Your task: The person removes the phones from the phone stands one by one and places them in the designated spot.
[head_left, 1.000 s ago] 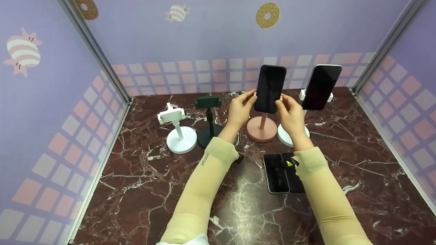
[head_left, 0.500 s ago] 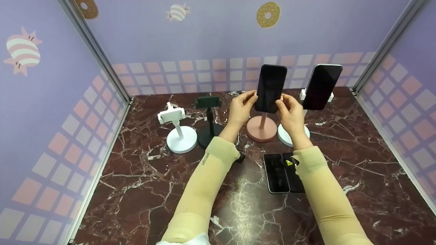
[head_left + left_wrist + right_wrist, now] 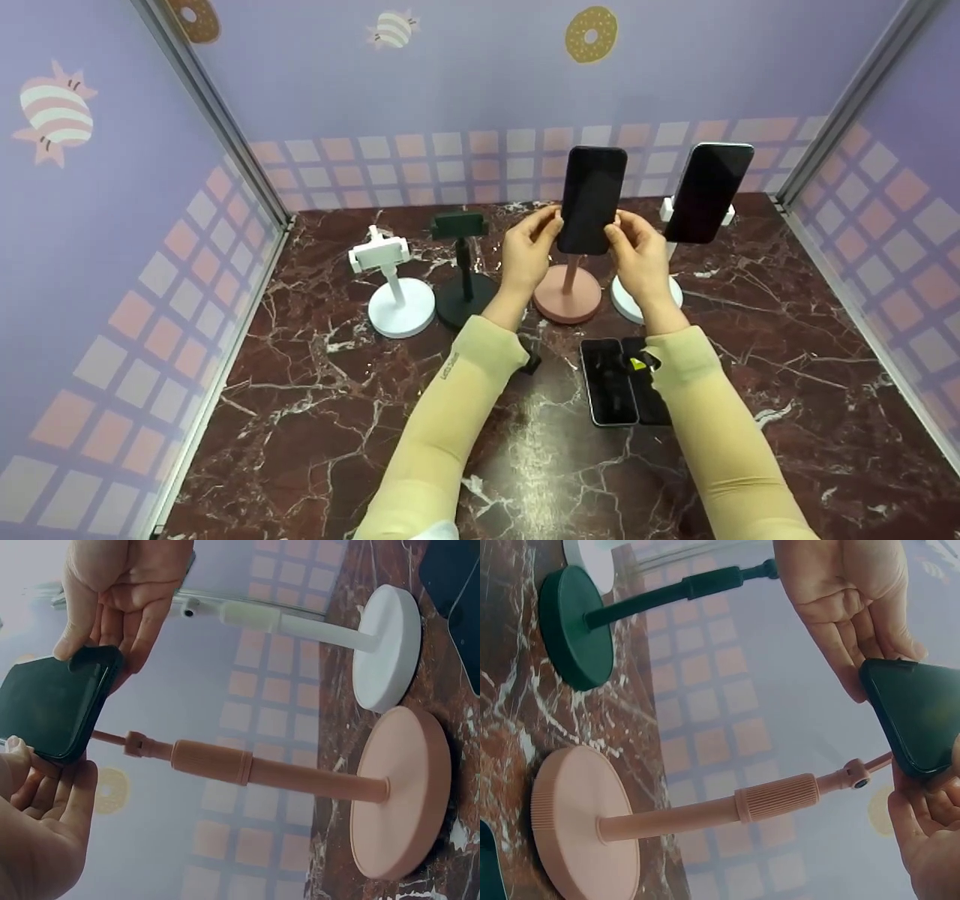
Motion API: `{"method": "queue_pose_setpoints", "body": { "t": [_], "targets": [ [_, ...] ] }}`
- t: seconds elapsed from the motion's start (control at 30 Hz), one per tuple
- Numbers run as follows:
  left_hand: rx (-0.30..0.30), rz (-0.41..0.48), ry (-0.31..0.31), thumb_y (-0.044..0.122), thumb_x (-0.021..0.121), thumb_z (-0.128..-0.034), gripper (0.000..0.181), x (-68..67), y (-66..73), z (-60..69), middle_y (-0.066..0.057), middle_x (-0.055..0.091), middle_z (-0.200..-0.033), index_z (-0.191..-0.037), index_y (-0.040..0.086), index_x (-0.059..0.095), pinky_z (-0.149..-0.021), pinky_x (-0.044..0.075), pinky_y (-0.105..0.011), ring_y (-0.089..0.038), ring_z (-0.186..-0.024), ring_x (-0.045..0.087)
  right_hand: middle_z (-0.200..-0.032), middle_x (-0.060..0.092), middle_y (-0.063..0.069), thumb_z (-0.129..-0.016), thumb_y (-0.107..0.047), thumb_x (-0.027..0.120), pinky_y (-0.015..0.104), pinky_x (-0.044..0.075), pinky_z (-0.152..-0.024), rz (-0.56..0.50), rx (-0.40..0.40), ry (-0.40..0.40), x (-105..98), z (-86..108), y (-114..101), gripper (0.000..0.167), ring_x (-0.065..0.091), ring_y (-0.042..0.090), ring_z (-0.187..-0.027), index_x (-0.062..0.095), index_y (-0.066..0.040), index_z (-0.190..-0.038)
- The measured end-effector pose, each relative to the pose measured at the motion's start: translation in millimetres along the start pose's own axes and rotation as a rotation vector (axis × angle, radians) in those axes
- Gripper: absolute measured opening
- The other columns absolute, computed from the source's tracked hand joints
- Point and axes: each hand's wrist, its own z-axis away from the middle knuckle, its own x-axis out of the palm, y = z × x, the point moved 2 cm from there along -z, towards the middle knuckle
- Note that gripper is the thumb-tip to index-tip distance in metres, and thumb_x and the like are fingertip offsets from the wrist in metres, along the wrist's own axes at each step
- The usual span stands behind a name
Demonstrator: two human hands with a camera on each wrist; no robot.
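Observation:
A black phone (image 3: 592,196) stands upright on the pink stand (image 3: 568,294); its lower part lies between both hands. The left hand (image 3: 526,251) pinches the phone and its holder at the left edge, thumb in front. At the right edge the right hand (image 3: 639,251) does the same, thumb on the front. Both wrist views show the phone (image 3: 52,701) (image 3: 922,712) with fingers curled behind it, above the pink stand's stem (image 3: 285,776) (image 3: 682,817). The clamp behind the phone is mostly hidden.
To the right, a white stand (image 3: 622,298) bears another phone (image 3: 710,193). On the left are an unloaded white stand (image 3: 400,307) and a black stand (image 3: 463,294). Two phones lie side by side in front, one (image 3: 609,382) beside another (image 3: 651,394) partly under the right sleeve.
The pink stand and its phone have shifted slightly left and toward the person, with both hands still on them. The other stands and phones have not moved.

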Motion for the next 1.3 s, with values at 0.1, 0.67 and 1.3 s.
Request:
{"method": "queue_pose_setpoints", "body": {
  "t": [0.1,0.67,1.3],
  "targets": [
    [0.016,0.022,0.018,0.008,0.068,-0.0991,0.030,-4.9,4.6,8.7,-0.024,0.074,-0.119,-0.124,-0.008,0.070,-0.085,0.057,-0.021,-0.030,-0.102,0.072,-0.084,0.061,-0.013,-0.100,0.002,0.062,0.012,0.044,-0.063,0.000,-0.017,-0.006,2.0,6.3,-4.5,0.025,0.051,-0.003,-0.068,0.062,0.017,-0.120],
    [0.110,0.082,0.094,0.000,0.068,-0.0961,0.028,-39.0,26.7,64.6,-0.028,0.073,-0.108,-0.120,-0.013,0.069,-0.076,0.054,-0.016,-0.008,-0.091,0.067,-0.090,0.067,-0.013,-0.098,0.006,0.063,0.014,0.051,-0.074,-0.045,-0.023,-0.083,15.2,55.0,-31.6,0.026,0.059,-0.003,-0.079,0.062,0.018,-0.121],
    [0.119,0.110,0.120,-0.001,0.068,-0.0951,0.033,-60.6,36.8,113.0,-0.032,0.070,-0.120,-0.124,-0.017,0.065,-0.092,0.058,-0.022,-0.004,-0.105,0.069,-0.099,0.068,0.004,-0.098,0.005,0.062,0.014,0.052,-0.075,-0.071,-0.102,-0.180,22.0,96.7,-43.7,0.027,0.062,0.001,-0.084,0.060,0.021,-0.120]
  ]
}}
